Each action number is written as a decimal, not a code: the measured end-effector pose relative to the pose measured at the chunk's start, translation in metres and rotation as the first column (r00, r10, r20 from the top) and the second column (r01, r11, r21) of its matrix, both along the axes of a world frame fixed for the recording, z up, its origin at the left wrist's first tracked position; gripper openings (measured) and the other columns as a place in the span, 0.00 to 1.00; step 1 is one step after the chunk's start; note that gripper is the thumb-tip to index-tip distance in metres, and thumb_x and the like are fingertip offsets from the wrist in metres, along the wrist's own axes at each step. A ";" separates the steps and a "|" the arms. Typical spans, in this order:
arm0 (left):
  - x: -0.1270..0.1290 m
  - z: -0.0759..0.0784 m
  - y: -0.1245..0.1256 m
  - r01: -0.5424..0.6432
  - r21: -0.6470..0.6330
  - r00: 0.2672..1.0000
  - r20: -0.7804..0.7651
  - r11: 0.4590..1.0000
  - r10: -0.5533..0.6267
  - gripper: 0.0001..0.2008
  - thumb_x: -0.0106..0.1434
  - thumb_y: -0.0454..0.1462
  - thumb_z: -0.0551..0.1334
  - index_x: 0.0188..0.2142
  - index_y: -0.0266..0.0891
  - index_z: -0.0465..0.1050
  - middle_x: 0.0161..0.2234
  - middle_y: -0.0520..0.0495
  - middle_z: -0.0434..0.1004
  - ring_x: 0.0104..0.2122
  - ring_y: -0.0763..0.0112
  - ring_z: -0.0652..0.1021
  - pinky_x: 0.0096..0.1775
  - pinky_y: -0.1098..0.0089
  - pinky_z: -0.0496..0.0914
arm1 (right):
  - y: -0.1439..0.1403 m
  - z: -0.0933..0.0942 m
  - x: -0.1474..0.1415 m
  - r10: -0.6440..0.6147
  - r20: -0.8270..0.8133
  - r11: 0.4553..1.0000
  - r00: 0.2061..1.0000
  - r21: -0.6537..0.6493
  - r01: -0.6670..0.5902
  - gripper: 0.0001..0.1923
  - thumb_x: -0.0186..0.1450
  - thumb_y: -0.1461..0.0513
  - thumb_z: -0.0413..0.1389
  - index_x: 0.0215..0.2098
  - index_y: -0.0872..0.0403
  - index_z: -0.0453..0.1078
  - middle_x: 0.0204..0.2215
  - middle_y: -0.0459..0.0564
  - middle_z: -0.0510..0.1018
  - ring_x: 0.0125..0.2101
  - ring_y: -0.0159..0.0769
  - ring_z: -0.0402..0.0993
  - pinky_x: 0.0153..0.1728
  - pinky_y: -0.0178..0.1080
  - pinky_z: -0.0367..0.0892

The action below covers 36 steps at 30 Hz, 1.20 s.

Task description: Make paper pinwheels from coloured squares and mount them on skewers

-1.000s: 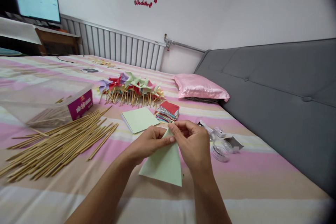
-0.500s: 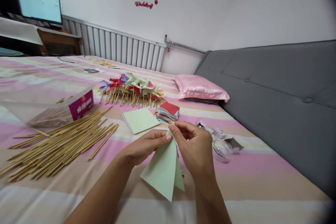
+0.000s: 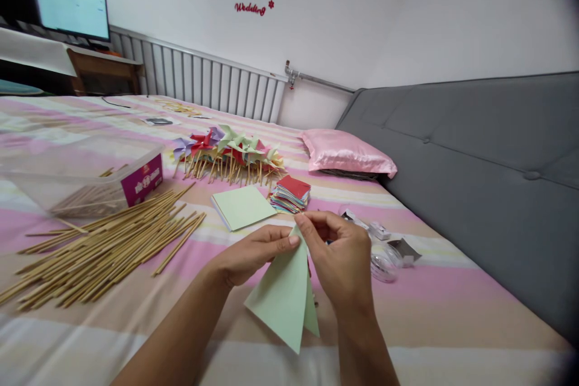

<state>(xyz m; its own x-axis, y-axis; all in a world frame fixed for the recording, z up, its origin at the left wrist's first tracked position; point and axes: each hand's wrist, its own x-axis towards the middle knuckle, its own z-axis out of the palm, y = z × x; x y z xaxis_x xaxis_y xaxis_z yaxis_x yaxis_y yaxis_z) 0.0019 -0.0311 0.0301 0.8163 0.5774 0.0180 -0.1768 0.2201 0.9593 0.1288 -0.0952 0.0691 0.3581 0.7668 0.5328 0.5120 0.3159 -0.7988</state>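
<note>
A folded sheet of light green paper (image 3: 283, 298) hangs from both hands above the bed, its two flaps spreading downward. My left hand (image 3: 257, 251) pinches it near the top, thumb on the near face. My right hand (image 3: 337, 256) grips the upper corner between thumb and fingers; its other fingertips are partly hidden. Just beyond the hands lies a stack of square green paper (image 3: 244, 207). Beside that stands a pile of small coloured paper pieces (image 3: 291, 194) with red on top.
Thin wooden sticks (image 3: 113, 241) lie spread at left, by a clear plastic box (image 3: 81, 190) holding more. Finished paper pinwheels (image 3: 230, 154) rest behind. Clear tape rolls (image 3: 384, 264) and small boxes sit at right. A pink pillow (image 3: 348, 152) lies against the grey headboard (image 3: 474, 145).
My right hand has shifted slightly right and down at the paper's top corner. The green paper hangs a little lower and further right. Both hands keep hold of it.
</note>
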 end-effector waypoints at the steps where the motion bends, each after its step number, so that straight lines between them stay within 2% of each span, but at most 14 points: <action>1: 0.000 0.000 0.000 0.002 0.005 1.000 -0.001 1.000 -0.002 0.14 0.59 0.46 0.60 0.30 0.35 0.71 0.26 0.50 0.70 0.26 0.76 0.70 0.30 0.75 0.63 | 0.000 0.000 0.000 -0.002 0.001 1.000 1.000 0.004 0.002 0.07 0.57 0.58 0.58 0.25 0.53 0.75 0.22 0.46 0.78 0.23 0.33 0.72 0.26 0.35 0.68; 5: 0.002 0.003 -0.003 0.026 0.009 1.000 -0.011 1.000 -0.026 0.15 0.58 0.46 0.61 0.31 0.35 0.70 0.26 0.49 0.70 0.25 0.75 0.70 0.29 0.74 0.63 | 0.004 -0.002 0.003 -0.011 -0.045 1.000 0.999 0.024 0.012 0.07 0.56 0.58 0.58 0.25 0.54 0.75 0.21 0.45 0.77 0.22 0.32 0.71 0.26 0.34 0.67; 9: 0.003 0.005 -0.004 0.027 -0.017 0.998 -0.051 1.000 -0.027 0.16 0.57 0.47 0.61 0.34 0.35 0.69 0.27 0.49 0.71 0.23 0.76 0.70 0.26 0.74 0.62 | 0.015 -0.009 0.013 -0.023 -0.273 0.995 0.962 0.088 0.049 0.10 0.55 0.56 0.59 0.27 0.56 0.75 0.21 0.46 0.76 0.23 0.32 0.70 0.24 0.34 0.66; 14: -0.005 0.009 0.004 -0.123 0.106 0.980 -0.142 0.987 0.138 0.15 0.54 0.46 0.64 0.30 0.35 0.69 0.25 0.52 0.71 0.23 0.77 0.69 0.24 0.77 0.58 | 0.028 -0.013 0.028 -0.131 -0.500 0.950 0.856 0.182 0.252 0.15 0.50 0.55 0.63 0.28 0.59 0.74 0.21 0.47 0.75 0.20 0.29 0.66 0.19 0.31 0.61; 17: -0.012 0.012 0.010 -0.222 0.175 0.957 -0.146 0.959 0.249 0.12 0.52 0.43 0.66 0.29 0.35 0.72 0.24 0.52 0.72 0.25 0.77 0.69 0.28 0.76 0.61 | 0.032 -0.013 0.035 -0.133 -0.600 0.936 0.789 0.187 0.299 0.14 0.50 0.55 0.63 0.29 0.58 0.73 0.19 0.44 0.72 0.18 0.26 0.63 0.17 0.30 0.59; 20: -0.017 0.014 0.013 -0.364 0.188 0.909 -0.139 0.912 0.392 0.13 0.50 0.42 0.67 0.30 0.34 0.75 0.26 0.50 0.73 0.27 0.74 0.71 0.30 0.74 0.64 | 0.035 -0.015 0.040 -0.099 -0.680 0.943 0.726 0.169 0.287 0.14 0.49 0.56 0.63 0.29 0.58 0.72 0.18 0.42 0.71 0.17 0.25 0.63 0.17 0.30 0.60; 25: -0.015 0.013 0.016 -0.582 0.071 0.810 -0.036 0.810 0.585 0.16 0.48 0.43 0.68 0.32 0.33 0.76 0.29 0.46 0.76 0.29 0.72 0.73 0.33 0.72 0.65 | 0.039 -0.020 0.045 -0.094 -0.724 0.958 0.684 0.122 0.261 0.16 0.48 0.55 0.64 0.28 0.58 0.70 0.19 0.42 0.70 0.17 0.24 0.65 0.15 0.28 0.59; 28: -0.011 0.012 0.014 -0.716 -0.001 0.697 0.043 0.698 0.716 0.16 0.47 0.44 0.69 0.32 0.34 0.77 0.32 0.45 0.77 0.31 0.72 0.73 0.35 0.72 0.65 | 0.040 -0.021 0.045 -0.119 -0.710 0.969 0.694 0.068 0.237 0.16 0.47 0.55 0.64 0.28 0.57 0.70 0.18 0.41 0.69 0.19 0.25 0.65 0.16 0.27 0.59; 31: -0.007 0.014 0.011 -0.798 -0.054 0.592 0.118 0.601 0.797 0.16 0.47 0.44 0.68 0.33 0.35 0.77 0.32 0.46 0.77 0.32 0.71 0.73 0.35 0.71 0.65 | 0.040 -0.022 0.044 -0.128 -0.685 0.979 0.717 0.029 0.203 0.17 0.46 0.54 0.65 0.27 0.57 0.70 0.17 0.40 0.68 0.20 0.25 0.65 0.16 0.27 0.59; 34: -0.005 0.017 0.009 -0.834 -0.077 0.524 0.198 0.546 0.829 0.14 0.48 0.43 0.68 0.31 0.35 0.78 0.30 0.47 0.78 0.31 0.71 0.73 0.37 0.70 0.65 | 0.042 -0.026 0.044 -0.128 -0.659 0.987 0.741 -0.014 0.158 0.17 0.45 0.54 0.65 0.28 0.57 0.71 0.19 0.41 0.70 0.22 0.27 0.67 0.19 0.28 0.60; 36: -0.005 0.019 0.009 -0.849 -0.065 0.496 0.249 0.525 0.832 0.12 0.50 0.42 0.67 0.31 0.35 0.77 0.29 0.47 0.77 0.30 0.72 0.72 0.37 0.70 0.65 | 0.043 -0.030 0.045 -0.116 -0.605 0.992 0.788 -0.040 0.116 0.17 0.46 0.54 0.64 0.28 0.56 0.71 0.21 0.43 0.72 0.24 0.27 0.67 0.22 0.29 0.61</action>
<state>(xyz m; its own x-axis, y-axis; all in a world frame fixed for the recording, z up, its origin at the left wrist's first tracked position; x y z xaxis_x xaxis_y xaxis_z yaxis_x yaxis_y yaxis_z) -0.0028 -0.0220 0.0488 -0.0888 0.9791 0.1832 -0.4515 -0.2035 0.8688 0.1738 -0.0517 0.0391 0.6932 0.6989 0.1762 -0.0438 0.2848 -0.9576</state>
